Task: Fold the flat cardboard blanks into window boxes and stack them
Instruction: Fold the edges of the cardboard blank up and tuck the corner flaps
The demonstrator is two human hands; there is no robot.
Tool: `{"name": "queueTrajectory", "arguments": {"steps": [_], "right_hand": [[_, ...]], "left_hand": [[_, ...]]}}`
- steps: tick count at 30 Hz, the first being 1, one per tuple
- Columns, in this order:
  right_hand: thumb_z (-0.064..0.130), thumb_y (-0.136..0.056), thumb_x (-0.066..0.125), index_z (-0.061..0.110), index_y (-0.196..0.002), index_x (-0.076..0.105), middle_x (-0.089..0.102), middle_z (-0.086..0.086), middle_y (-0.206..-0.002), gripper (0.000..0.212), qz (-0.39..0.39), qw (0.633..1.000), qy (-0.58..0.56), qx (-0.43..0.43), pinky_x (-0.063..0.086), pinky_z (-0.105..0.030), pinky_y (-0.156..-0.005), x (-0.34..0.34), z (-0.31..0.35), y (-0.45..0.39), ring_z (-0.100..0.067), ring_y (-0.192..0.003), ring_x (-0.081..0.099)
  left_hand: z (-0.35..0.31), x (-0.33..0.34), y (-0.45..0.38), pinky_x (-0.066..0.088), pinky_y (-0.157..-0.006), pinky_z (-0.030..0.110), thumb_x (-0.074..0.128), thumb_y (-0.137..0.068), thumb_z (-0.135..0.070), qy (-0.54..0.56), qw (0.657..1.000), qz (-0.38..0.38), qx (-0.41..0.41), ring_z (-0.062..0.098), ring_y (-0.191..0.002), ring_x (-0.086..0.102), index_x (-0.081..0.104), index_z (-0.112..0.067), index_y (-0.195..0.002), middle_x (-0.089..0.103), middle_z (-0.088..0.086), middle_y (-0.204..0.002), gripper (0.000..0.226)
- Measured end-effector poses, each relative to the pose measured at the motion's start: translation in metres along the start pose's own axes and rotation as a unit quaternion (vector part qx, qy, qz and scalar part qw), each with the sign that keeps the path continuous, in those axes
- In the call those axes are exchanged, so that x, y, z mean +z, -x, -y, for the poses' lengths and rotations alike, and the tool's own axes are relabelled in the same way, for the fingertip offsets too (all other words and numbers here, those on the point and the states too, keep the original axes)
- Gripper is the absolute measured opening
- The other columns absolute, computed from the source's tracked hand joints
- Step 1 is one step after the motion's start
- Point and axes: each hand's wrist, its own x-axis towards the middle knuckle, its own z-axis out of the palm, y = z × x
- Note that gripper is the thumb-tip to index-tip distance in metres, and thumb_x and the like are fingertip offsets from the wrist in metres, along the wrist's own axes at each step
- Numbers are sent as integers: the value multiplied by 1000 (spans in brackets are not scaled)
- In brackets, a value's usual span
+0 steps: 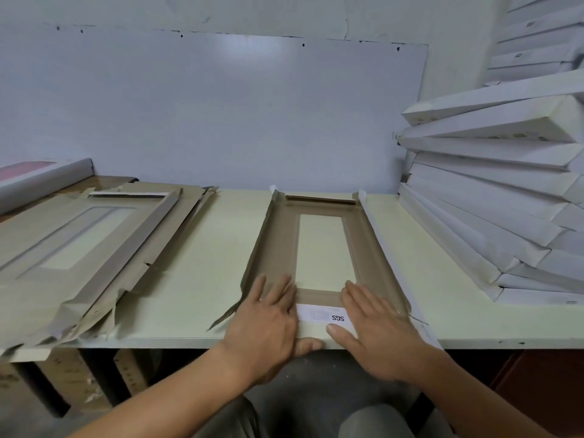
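Cardboard under the hands: left hand and right hand press flat, fingers straight, on the near end of a brown window-cut cardboard blank.
Writing: white near flap reads "SGS".
Position: blank lies mid pale table.
Left: pile of flat brown blanks.
Right: stack of folded white boxes.

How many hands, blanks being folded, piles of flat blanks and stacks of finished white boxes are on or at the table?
Hands: 2, left hand and right hand
Blank being folded: 1
Pile of flat blanks: 1
Stack of finished white boxes: 1
Total: 5
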Motion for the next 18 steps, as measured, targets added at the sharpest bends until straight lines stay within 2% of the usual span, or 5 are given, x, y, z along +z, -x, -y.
{"name": "queueTrajectory", "arguments": {"steps": [5, 8, 12, 15, 18], "right_hand": [[76, -86, -1, 20, -158, -2, -6, 5, -166, 92, 12, 997, 36, 73, -2, -36, -122, -4, -27, 13, -11, -151, -12], [73, -91, 7, 22, -144, 39, 38, 5, -151, 80, -37, 998, 26, 52, 24, -34, -115, -14, -25, 11, -17, -141, 28], [79, -83, 15, 26, -89, 63, 62, 7, -85, 72, -73, 992, -98, 43, 50, -34, -79, -44, -13, 2, -11, -84, 57], [75, -90, 25, 30, -90, 65, 64, 9, -86, 60, -29, 989, -142, 19, 46, -30, -71, -54, 2, -10, -10, -80, 59], [75, -89, 32, 35, -105, 64, 64, 14, -103, 54, 38, 994, -105, -13, 50, -33, -82, -59, 25, -18, -11, -93, 59]], "left_hand": [[16, 1, 12, -20, -114, 55, 3, -89, -77, -39, 999, -32, -15, 24, -151, -12, 64, -13, -125, 13, 12, -163, 96], [34, -3, 17, -14, -119, 45, -5, -84, -77, 89, 988, -118, -52, 17, -152, -3, 45, -20, -145, 9, 3, -165, 97], [77, 5, 18, 16, -117, 26, 23, -96, -64, 417, 872, -180, -183, 15, -147, 23, 22, -19, -155, 24, -2, -161, 75], [97, 17, 16, 22, -116, 24, 37, -104, -38, 486, 841, -126, -204, 12, -142, 35, 38, -16, -149, 39, -2, -154, 50], [95, 20, 16, 32, -110, 15, 40, -105, -16, 564, 817, -74, -91, 2, -128, 47, 51, -25, -138, 53, -11, -141, 36]]}}
